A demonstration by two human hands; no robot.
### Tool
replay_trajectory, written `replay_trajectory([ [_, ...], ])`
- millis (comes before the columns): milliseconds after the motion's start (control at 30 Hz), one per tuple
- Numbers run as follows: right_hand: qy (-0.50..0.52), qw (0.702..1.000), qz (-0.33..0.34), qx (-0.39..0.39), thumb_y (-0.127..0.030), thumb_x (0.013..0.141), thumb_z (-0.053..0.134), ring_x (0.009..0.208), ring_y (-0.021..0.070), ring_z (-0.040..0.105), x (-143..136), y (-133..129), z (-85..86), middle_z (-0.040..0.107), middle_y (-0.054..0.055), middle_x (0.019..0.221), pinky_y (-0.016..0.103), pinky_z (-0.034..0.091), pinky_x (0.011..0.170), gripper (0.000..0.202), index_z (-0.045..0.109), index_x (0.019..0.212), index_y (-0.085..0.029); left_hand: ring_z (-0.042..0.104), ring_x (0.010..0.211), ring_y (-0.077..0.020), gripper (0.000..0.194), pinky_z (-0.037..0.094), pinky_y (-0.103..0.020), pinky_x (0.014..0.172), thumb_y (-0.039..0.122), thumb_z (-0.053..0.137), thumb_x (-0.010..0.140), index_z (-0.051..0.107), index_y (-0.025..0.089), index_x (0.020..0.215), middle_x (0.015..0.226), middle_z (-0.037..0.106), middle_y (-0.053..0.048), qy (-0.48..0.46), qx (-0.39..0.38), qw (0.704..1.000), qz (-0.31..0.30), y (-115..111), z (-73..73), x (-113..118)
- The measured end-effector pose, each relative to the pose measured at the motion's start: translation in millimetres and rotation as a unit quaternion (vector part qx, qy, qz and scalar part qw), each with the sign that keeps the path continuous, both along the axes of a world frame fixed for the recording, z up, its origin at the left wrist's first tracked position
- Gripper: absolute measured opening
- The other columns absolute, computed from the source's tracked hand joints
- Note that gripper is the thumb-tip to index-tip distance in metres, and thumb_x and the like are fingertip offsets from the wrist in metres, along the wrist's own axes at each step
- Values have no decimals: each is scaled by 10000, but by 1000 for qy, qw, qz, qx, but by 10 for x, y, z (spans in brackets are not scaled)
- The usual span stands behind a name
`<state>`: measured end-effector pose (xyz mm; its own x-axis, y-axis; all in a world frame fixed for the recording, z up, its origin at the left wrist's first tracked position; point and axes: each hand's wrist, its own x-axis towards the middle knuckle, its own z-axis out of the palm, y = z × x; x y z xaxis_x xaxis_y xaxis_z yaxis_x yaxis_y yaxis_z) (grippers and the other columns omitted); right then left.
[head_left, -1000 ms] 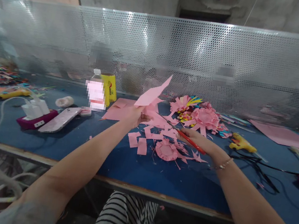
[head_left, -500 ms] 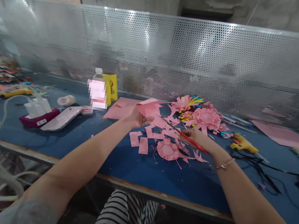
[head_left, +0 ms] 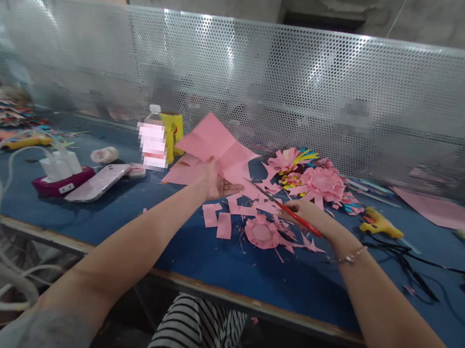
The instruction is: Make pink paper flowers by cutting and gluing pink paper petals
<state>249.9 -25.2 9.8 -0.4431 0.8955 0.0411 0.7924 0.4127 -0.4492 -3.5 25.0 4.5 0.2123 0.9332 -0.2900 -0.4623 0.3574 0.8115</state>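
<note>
A creased pink paper sheet [head_left: 214,138] stands raised above the blue table, with my left hand [head_left: 217,183] gripping its lower part. My right hand [head_left: 304,213] is wrapped round red-handled scissors [head_left: 306,225], whose blades point left towards the sheet. Another pink sheet [head_left: 177,172] lies flat under the raised one. Cut pink pieces [head_left: 224,226] are scattered below my hands, beside a round ruffled pink paper flower [head_left: 262,232]. Behind my right hand sits a cluster of larger paper flowers [head_left: 324,182].
A bottle [head_left: 153,140] and a yellow packet [head_left: 172,134] stand behind my left forearm. To the left are a phone [head_left: 99,183] and a purple power strip [head_left: 62,181]. A yellow glue gun [head_left: 380,223] with a black cord lies right. A perforated metal screen [head_left: 251,64] borders the back.
The pink sheet in my left hand has swung up and opened out to the left. My right hand and the scissors are nearly unmoved.
</note>
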Motion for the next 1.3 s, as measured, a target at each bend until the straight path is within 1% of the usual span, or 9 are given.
replay_trajectory([
  [233, -6, 1000, -6, -14, -620, 659, 426, 369, 65, 370, 13, 28, -20, 389, -42, 425, 203, 289, 398, 450, 450, 604, -174, 615, 816, -244, 626, 484, -342, 659, 609, 147, 734, 529, 124, 840, 721, 595, -133, 2, -15, 1000, 5, 17, -31, 2],
  [333, -7, 1000, -14, -23, -607, 657, 438, 360, 70, 367, 22, 65, -44, 382, -41, 405, 208, 287, 393, 438, 447, 583, -176, 619, 794, -241, 501, 486, -350, 679, 564, 270, 744, 525, 133, 754, 647, 595, -114, 2, -10, 1000, 3, -7, -25, 7],
  [433, -6, 1000, -15, -12, -586, 656, 457, 362, 67, 363, 30, 109, -72, 381, -41, 409, 208, 279, 391, 420, 449, 575, -174, 628, 740, -205, 234, 487, -325, 709, 358, 461, 741, 521, 136, 694, 582, 596, -83, 20, 22, 1000, -4, -56, 3, 38],
  [533, 9, 999, -23, -23, -563, 646, 491, 365, 59, 352, 43, 136, -102, 373, -47, 427, 202, 267, 382, 403, 424, 572, -172, 629, 663, -153, 24, 485, -294, 737, 145, 526, 710, 536, 131, 693, 563, 606, -54, 48, 69, 996, -5, -89, 16, 86],
  [633, 79, 993, -22, -90, -533, 658, 499, 367, 47, 328, 48, 102, -109, 358, -59, 467, 192, 247, 364, 368, 397, 625, -181, 626, 613, -128, 42, 485, -292, 757, 110, 545, 707, 531, 119, 669, 547, 603, -34, 55, 121, 991, 9, -95, 4, 125],
  [767, 203, 961, -5, -188, -463, 678, 512, 392, 28, 281, 14, -35, -42, 357, -55, 570, 176, 188, 347, 298, 397, 734, -194, 629, 594, -120, 82, 490, -296, 766, 137, 545, 724, 512, 108, 655, 536, 596, -18, 50, 183, 981, 23, -112, -5, 160],
  [867, 252, 939, -21, -234, -416, 713, 479, 404, 29, 262, -17, -117, 17, 363, -41, 608, 182, 166, 346, 238, 407, 773, -197, 635, 613, -130, 120, 497, -303, 764, 165, 530, 742, 500, 110, 640, 535, 601, -24, 46, 205, 977, 30, -152, 9, 192],
  [1067, 230, 951, 1, -208, -401, 679, 537, 404, 32, 269, -43, -140, 60, 334, -53, 554, 185, 174, 341, 263, 372, 682, -195, 636, 605, -137, 143, 509, -312, 743, 176, 525, 749, 498, 107, 626, 510, 604, -32, 52, 221, 974, 8, -228, 34, 278],
  [1300, 215, 954, -4, -207, -455, 699, 497, 386, 36, 280, -6, -66, 12, 322, -66, 501, 181, 199, 338, 291, 380, 687, -190, 631, 583, -142, 168, 513, -325, 726, 180, 521, 751, 494, 98, 607, 505, 602, -47, 63, 215, 974, 37, -235, 37, 316],
])
